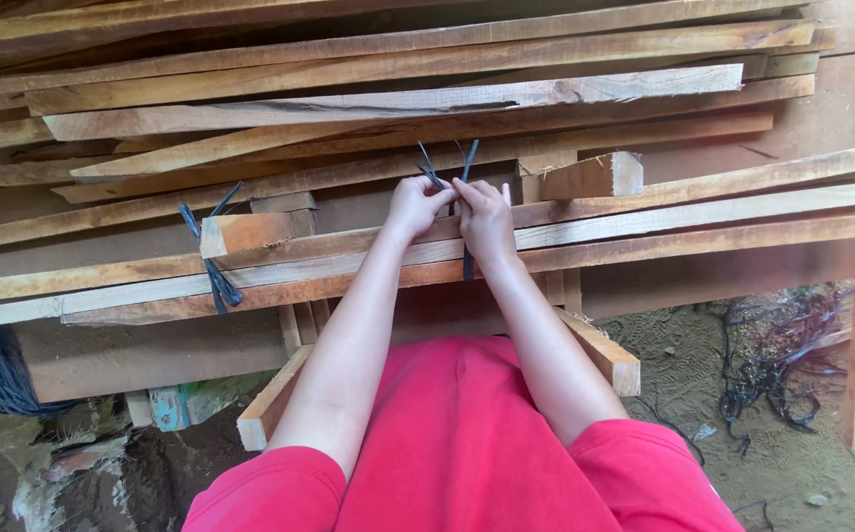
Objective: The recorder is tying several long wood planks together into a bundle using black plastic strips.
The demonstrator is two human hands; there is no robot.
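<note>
Rough timber stacked across far side; left hand [415, 205] and right hand [484, 217] together, pinched on black strap [467, 258] around slat bundle [644, 232]; tying midway, probably; next needs pulling ends tight.

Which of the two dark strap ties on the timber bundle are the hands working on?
The right-hand dark strap, under both hands; the left one lies untouched.
</note>
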